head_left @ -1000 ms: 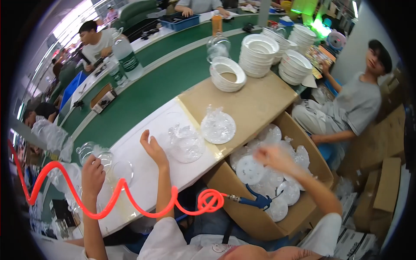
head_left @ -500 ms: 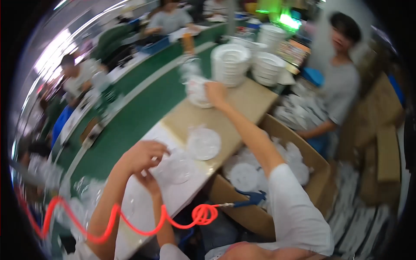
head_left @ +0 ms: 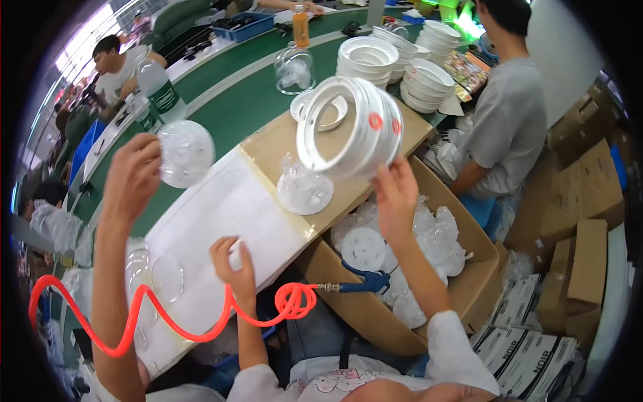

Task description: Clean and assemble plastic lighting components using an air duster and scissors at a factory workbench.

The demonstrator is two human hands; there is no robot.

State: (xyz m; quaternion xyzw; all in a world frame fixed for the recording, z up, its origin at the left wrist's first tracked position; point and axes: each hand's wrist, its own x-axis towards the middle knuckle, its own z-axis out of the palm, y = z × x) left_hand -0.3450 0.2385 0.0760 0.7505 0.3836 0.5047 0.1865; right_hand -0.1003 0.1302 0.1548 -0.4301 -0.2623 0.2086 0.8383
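Observation:
My right hand (head_left: 394, 194) grips a stack of white ring-shaped housings (head_left: 313, 161) at its lower edge. The stack is tilted above the tan board, with round red stickers on its side. My left hand (head_left: 234, 268) is curled low over the white sheet, pinching a small white piece (head_left: 235, 255) whose kind I cannot make out. A co-worker's hand (head_left: 134, 171) at the left holds up a clear round disc (head_left: 187, 154). Beside the ring stack, a disc in clear plastic wrap (head_left: 305, 191) lies on the board (head_left: 264, 144). Behind the stack sits another white ring (head_left: 343, 110).
White rings in stacks (head_left: 367, 57) stand at the back, near a clear dome (head_left: 295, 70). A cardboard box (head_left: 483, 298) of bagged parts stands at the right. A red coiled hose (head_left: 221, 328) with a blue air gun (head_left: 365, 285) crosses in front. Another person (head_left: 509, 110) sits beyond.
My right hand has lifted the ring stack off the board and brought it nearer and to the right. The co-worker's hand has risen leftward with the clear disc.

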